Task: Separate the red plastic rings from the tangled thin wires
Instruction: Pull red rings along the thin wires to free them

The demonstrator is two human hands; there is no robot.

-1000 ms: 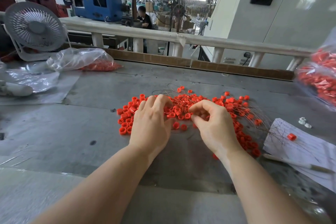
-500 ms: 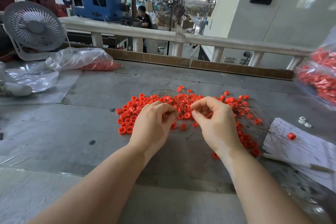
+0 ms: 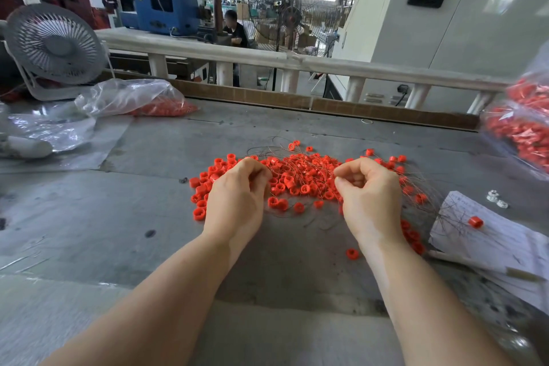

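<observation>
Two bare forearms were stretched forward over the grey desk point(image 3: 89, 217), each ending in a hand held above the near edge of a heap of red rings point(image 3: 300, 178). The left hand point(image 3: 237, 196) was seen with its fingers curled inward and its fingertips drawn together against the left part of the heap; what was pinched between them could not be made out. The right hand point(image 3: 368, 196) was likewise curled, thumb and forefinger brought close as if on something fine, though no wire could be clearly told within the pinch. The rings were spread across the middle of the desk, between and beyond both hands, with thin wires point(image 3: 421, 184) threaded through them and fanned out toward the right. A few loose rings were scattered nearer, one single ring point(image 3: 352, 254) lying just beside the right wrist. To the right, a sheet of paper point(image 3: 499, 241) was laid on the desk, with another red ring point(image 3: 475, 222) resting on it and two small white parts point(image 3: 496, 199) placed just beyond it. Farther left, a clear plastic bag point(image 3: 127, 96) holding red pieces was set near a white fan point(image 3: 55, 47). At the right edge, more bagged red pieces point(image 3: 523, 128) were visible. Behind the desk a pale railing point(image 3: 267, 58) was run across, and beyond it a blue machine point(image 3: 165, 0) and a seated person point(image 3: 234, 28) were seen.
</observation>
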